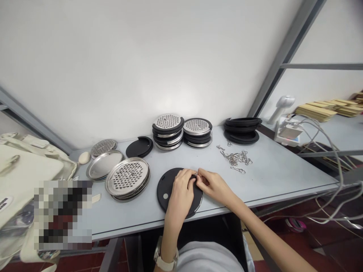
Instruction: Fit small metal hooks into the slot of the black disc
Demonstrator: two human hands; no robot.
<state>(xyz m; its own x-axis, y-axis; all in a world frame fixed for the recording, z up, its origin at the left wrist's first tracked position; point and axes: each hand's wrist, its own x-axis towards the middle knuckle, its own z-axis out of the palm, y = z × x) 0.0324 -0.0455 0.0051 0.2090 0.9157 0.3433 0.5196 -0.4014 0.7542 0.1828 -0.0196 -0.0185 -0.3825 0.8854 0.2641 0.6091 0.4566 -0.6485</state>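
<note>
A round black disc with a pale dot lies flat near the table's front edge. Across its right half rests my left hand, fingers bent and closed at the disc's upper right rim. My right hand meets it there in a pinch, its fingertips on a small metal piece that is mostly hidden. Loose metal clips lie in a pile to the right. Left of the disc, round metal grater plates are stacked, beside a plain metal dish.
Along the wall stand two stacks of grater plates with black rims, black rings and a black disc. A cream bag is at left; cables and a white power block are at right.
</note>
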